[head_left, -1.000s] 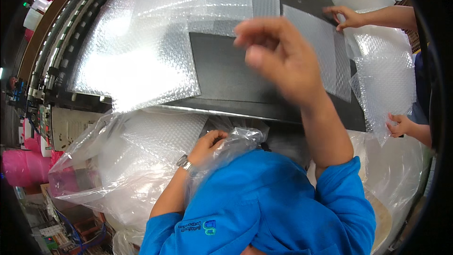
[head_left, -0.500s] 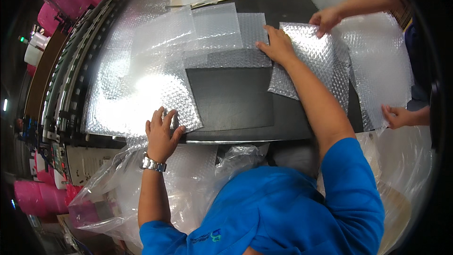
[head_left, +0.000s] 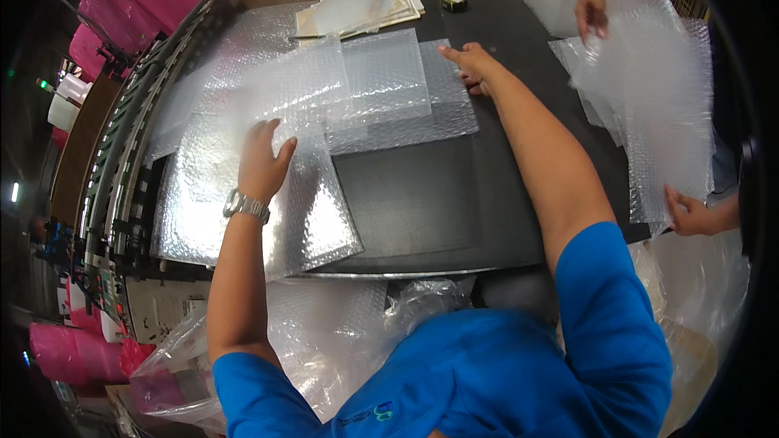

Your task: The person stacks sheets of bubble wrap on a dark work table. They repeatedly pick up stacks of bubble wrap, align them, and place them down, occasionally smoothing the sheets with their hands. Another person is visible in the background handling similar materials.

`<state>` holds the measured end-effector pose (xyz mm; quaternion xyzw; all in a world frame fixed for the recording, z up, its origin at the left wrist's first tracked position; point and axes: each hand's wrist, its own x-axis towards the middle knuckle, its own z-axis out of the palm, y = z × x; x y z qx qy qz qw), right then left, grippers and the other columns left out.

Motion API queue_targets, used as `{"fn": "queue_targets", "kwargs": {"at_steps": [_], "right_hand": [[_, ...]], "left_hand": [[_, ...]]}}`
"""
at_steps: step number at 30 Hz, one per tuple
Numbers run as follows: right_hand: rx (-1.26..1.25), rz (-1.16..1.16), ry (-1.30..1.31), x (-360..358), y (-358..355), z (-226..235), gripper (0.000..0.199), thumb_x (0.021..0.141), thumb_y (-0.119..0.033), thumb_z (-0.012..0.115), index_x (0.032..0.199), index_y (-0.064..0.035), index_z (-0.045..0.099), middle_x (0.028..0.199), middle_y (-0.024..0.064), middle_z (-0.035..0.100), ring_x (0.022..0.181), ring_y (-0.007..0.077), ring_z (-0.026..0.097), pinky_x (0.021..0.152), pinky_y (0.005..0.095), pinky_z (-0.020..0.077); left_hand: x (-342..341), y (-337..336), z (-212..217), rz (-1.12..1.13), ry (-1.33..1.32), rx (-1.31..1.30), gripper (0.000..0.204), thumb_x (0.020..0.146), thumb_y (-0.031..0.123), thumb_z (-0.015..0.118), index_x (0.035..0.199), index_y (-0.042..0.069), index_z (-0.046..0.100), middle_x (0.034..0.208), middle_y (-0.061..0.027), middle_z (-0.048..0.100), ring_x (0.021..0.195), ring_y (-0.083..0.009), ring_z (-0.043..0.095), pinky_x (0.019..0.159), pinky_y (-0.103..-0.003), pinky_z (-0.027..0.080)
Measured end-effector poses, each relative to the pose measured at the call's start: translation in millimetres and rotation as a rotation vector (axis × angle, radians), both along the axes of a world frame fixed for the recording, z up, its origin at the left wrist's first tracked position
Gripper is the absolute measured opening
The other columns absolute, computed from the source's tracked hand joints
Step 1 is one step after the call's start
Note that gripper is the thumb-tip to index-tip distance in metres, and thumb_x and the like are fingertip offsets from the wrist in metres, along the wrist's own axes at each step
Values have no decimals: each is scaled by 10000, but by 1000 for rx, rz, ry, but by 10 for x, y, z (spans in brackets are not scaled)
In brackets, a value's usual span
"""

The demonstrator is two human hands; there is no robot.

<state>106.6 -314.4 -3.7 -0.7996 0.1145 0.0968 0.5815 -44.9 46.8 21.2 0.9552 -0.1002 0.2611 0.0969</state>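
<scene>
Pressing flat on a bubble-wrap sheet (head_left: 260, 211), the left hand (head_left: 261, 164) lies palm down with its fingers spread wide, gripping nothing, a metal wristwatch (head_left: 245, 206) just behind it. That sheet lies at the near left of the black table (head_left: 422, 203), its lower edge running over the table's front rim. Over on the far side, the right hand (head_left: 469, 65) reaches out along the long bare forearm and rests on the right edge of a stack of bubble-wrap sheets (head_left: 381, 89) spread across the middle of the table; the fingers look extended and loose, but whether the thumb is pinching the top sheet's edge I cannot tell, because the hand itself covers that spot.

How many sheets sit in that stack is hard to count; the clear layers blur into one another and glare washes out the left part. Beyond the stack lies a pile of flat clear bags (head_left: 361, 6), and next to it a small black-and-yellow object (head_left: 451, 2) too small to identify.

On the right, a co-worker's hands (head_left: 592, 8) hold up another bubble-wrap sheet (head_left: 657, 105); the person is cut off by the frame's edge, only forearms showing. The lower hand is half hidden behind the wrap.

Down at the bottom, the blue shirt (head_left: 487, 373) blocks the table's near side, with crumpled clear plastic (head_left: 324, 341) bunched beneath. Pink bundles (head_left: 138, 0) at the left rim are bent and dim.
</scene>
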Motion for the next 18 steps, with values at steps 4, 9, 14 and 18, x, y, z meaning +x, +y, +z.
{"fn": "queue_targets", "kwargs": {"at_steps": [4,9,14,18], "right_hand": [[312,-4,49,145,179,-5,926,712,-489,690,1377,-80,191,1087,163,474,869,195,521,749,453,467],[170,-3,-35,260,329,0,1008,700,-488,702,1386,-23,127,1309,248,330,1182,332,387,816,523,434],[539,181,47,169,714,69,1012,677,-382,754,1367,9,125,1318,245,328,1216,361,360,887,536,396],[776,257,-26,19,1088,-45,1018,661,-410,768,1366,-34,139,1323,267,305,1227,371,334,905,539,378]], "left_hand": [[111,-459,323,-174,165,-181,222,787,120,612,986,33,568,949,-109,600,935,-268,556,825,-389,418],[749,41,435,84,-283,119,403,780,248,620,1134,79,530,1142,-152,532,1043,-295,508,899,-433,392],[1070,1189,-78,925,365,-64,822,760,713,369,1394,202,252,1438,-245,114,1325,-443,49,979,-672,56],[1087,564,-317,567,569,-14,869,743,753,334,1391,180,255,1418,-233,207,1337,-382,101,983,-667,11]]}}
